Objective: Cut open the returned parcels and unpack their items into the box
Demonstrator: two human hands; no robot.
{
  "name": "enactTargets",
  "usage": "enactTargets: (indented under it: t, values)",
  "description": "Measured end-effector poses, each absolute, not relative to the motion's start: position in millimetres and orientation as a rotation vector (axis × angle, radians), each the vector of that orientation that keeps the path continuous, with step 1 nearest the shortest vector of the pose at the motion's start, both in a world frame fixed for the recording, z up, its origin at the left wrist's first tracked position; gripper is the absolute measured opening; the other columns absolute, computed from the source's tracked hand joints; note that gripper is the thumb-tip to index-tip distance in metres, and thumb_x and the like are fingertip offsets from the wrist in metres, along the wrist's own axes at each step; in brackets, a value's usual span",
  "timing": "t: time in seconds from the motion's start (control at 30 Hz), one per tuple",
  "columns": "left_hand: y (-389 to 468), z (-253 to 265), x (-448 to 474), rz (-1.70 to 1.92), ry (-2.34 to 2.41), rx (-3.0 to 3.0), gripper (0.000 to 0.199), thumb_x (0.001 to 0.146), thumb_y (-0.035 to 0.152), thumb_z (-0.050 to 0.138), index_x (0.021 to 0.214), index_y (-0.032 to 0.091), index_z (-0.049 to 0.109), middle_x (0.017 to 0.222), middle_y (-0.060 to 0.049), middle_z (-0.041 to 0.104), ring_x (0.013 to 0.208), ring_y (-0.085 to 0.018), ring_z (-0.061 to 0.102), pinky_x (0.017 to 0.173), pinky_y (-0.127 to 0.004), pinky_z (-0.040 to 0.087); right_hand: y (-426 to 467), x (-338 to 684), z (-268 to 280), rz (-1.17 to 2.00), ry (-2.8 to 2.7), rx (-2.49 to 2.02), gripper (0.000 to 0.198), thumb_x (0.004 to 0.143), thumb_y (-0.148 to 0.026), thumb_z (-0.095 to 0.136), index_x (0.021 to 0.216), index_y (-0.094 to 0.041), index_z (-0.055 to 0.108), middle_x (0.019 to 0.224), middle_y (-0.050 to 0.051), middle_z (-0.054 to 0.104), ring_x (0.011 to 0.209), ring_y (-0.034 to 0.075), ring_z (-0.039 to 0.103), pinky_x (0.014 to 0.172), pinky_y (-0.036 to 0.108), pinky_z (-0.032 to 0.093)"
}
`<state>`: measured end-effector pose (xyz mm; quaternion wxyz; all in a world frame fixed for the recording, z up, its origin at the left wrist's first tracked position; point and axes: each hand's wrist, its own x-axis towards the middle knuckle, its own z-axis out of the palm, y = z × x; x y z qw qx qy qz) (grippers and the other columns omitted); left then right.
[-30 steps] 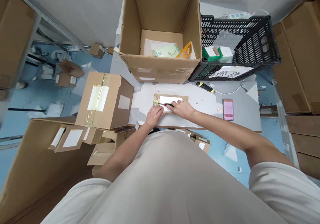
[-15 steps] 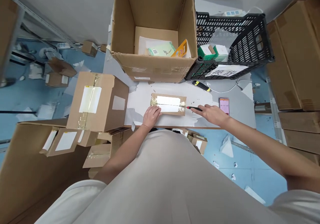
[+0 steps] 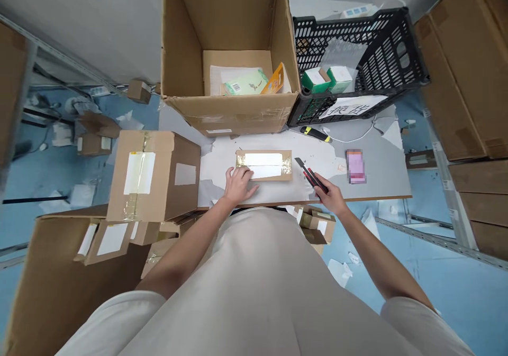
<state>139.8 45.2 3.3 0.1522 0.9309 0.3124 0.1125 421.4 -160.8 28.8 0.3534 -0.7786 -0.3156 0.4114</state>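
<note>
A small flat cardboard box (image 3: 286, 172) lies on the worktable, with a white label on top and shiny tape at both ends. My left hand (image 3: 237, 184) rests over its lower left corner, fingertips on the box and thumb stretched out to the side. In my right hand (image 3: 330, 196) is a black and red utility knife (image 3: 310, 174). The knife's blade points up and left, just off the box's right end, apart from it.
A large open carton (image 3: 234, 113) with packets inside stands at the back, beside a black plastic crate (image 3: 357, 83) holding small green-white boxes. A yellow-black cutter (image 3: 316, 134) and a phone (image 3: 356, 165) lie on the table (image 3: 381, 179). Stacked cartons (image 3: 153, 181) are left.
My right hand has drawn the utility knife back from the box's right end and turned its blade upward. My left hand has loosened, its thumb now out to the side.
</note>
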Motion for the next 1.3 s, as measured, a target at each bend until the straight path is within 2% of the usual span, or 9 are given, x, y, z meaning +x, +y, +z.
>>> enactTargets:
  t: [0.13,0.27,0.4,0.47,0.67,0.97,1.17,1.3]
  values:
    - [56,1,147,0.289,0.879,2.684,0.045,0.078,0.054,0.06,0.106,0.019,0.059,0.111,-0.015,0.06,0.102,-0.031,0.055,0.096,-0.051,0.034,-156,402,19,1.061,-0.691,-1.918,0.071,0.08,-0.054,0.057,0.14,-0.017,0.046,0.076,0.003,0.064,0.056,0.012,0.053,0.044,0.025,0.049]
    - [63,2,157,0.311,0.945,2.681,0.065,0.071,0.063,0.063,0.115,0.016,0.055,0.119,-0.02,0.055,0.111,-0.036,0.05,0.095,-0.052,0.035,-156,397,18,1.084,-0.647,-1.889,0.072,0.08,-0.055,0.057,0.14,-0.017,0.046,0.08,0.003,0.064,0.057,0.012,0.054,0.043,0.024,0.048]
    - [76,4,167,0.279,0.887,2.676,0.097,0.058,0.068,0.07,0.134,0.014,0.04,0.14,-0.023,0.04,0.13,-0.043,0.034,0.105,-0.058,0.026,-157,396,17,1.11,-0.637,-1.874,0.072,0.079,-0.056,0.058,0.14,-0.018,0.046,0.084,0.004,0.064,0.06,0.012,0.054,0.042,0.023,0.048]
    - [82,4,171,0.238,0.846,2.677,0.105,0.053,0.067,0.073,0.136,0.013,0.038,0.142,-0.024,0.037,0.133,-0.045,0.03,0.109,-0.06,0.021,-155,396,16,1.112,-0.639,-1.867,0.074,0.079,-0.056,0.058,0.14,-0.018,0.045,0.081,0.003,0.063,0.06,0.012,0.054,0.043,0.023,0.048]
    - [88,1,177,0.262,0.865,2.641,0.096,0.051,0.062,0.075,0.129,0.016,0.044,0.13,-0.02,0.046,0.125,-0.041,0.039,0.11,-0.06,0.02,-138,402,18,1.131,-0.679,-1.894,0.073,0.08,-0.053,0.056,0.142,-0.018,0.043,0.066,-0.002,0.056,0.051,0.01,0.049,0.041,0.023,0.045]
    - [84,-2,179,0.32,0.906,2.612,0.095,0.049,0.059,0.077,0.127,0.016,0.045,0.128,-0.019,0.045,0.122,-0.04,0.039,0.11,-0.06,0.021,-176,424,22,1.254,-0.931,-1.816,0.057,0.083,-0.041,0.057,0.136,-0.021,0.052,0.087,0.004,0.061,0.047,0.007,0.046,0.041,0.025,0.046]
    - [84,-1,176,0.307,0.876,2.619,0.097,0.049,0.062,0.076,0.129,0.017,0.043,0.13,-0.019,0.045,0.123,-0.04,0.039,0.11,-0.06,0.021,-176,422,32,1.259,-0.759,-1.88,0.065,0.082,-0.044,0.058,0.141,-0.018,0.046,0.06,-0.004,0.053,0.042,0.008,0.044,0.038,0.024,0.042]
    - [83,-1,175,0.31,0.865,2.61,0.099,0.048,0.064,0.076,0.13,0.017,0.043,0.13,-0.019,0.045,0.124,-0.04,0.039,0.111,-0.06,0.019,-154,427,32,1.091,-0.741,-1.934,0.069,0.081,-0.045,0.059,0.142,-0.017,0.044,0.056,-0.005,0.054,0.039,0.007,0.042,0.038,0.023,0.043]
